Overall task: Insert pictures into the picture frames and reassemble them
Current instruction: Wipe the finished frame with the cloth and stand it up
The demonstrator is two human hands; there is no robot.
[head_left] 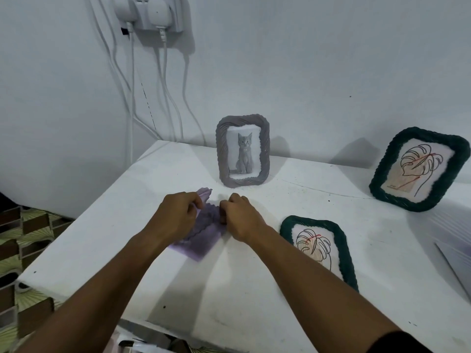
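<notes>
Two hands work on one purple frame (204,225) that lies flat on the white table (254,276), in front of the grey cat frame (242,154). Our left hand (178,215) curls round its left edge. Our right hand (242,215) curls at its right edge, fingers bent tight on it. A thin purple sheet (201,248) sticks out under it, maybe the back. We think the frame is light and stiff, with a bumpy rim that gives a good hold. The glass inside could crack, so we should hold it by the rims, not the middle. Two green leaf frames sit to the right, one lying flat (319,248) and one standing (420,171).
</notes>
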